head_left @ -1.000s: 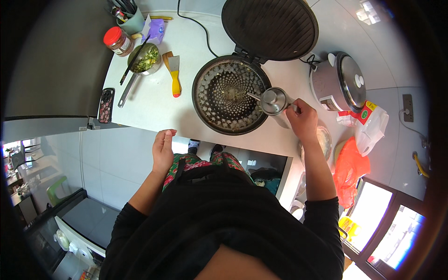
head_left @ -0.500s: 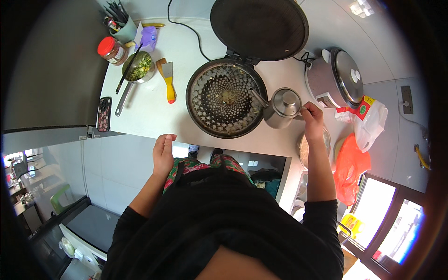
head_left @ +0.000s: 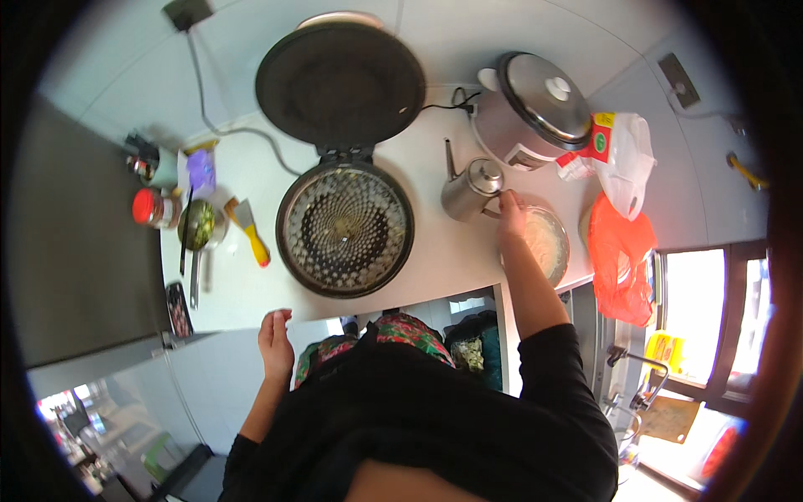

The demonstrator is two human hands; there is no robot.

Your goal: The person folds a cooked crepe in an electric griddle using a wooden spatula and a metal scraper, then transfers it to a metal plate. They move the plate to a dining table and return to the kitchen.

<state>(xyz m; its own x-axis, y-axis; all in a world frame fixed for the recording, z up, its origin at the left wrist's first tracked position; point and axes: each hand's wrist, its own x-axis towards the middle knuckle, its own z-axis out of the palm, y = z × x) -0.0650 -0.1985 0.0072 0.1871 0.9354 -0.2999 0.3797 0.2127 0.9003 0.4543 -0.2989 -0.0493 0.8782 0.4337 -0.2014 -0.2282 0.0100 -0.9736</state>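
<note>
My right hand [head_left: 513, 216] is closed round the handle of a steel spouted pot [head_left: 470, 191], which is upright over the counter just right of the electric griddle. The griddle's round lower plate [head_left: 345, 230] has a pattern of raised dots and a glossy, wet look; its black lid [head_left: 340, 84] stands raised behind. Beside my right wrist, partly hidden by the forearm, is a bowl [head_left: 548, 243] of pale dough or batter. My left hand [head_left: 276, 343] hangs at the counter's front edge, its fingers loosely stretched, touching nothing.
Left on the counter are a yellow-handled scraper [head_left: 251, 238], a small pan of chopped greens [head_left: 201, 226], a red-lidded jar [head_left: 152, 207] and a phone [head_left: 178, 309]. A rice cooker [head_left: 535, 109], a white bag [head_left: 627, 159] and a red bag [head_left: 623, 259] stand right.
My right hand has brought the spouted pot away from the griddle's rim to the right, its spout now pointing up. The view has turned right. My left hand still hangs by the counter edge.
</note>
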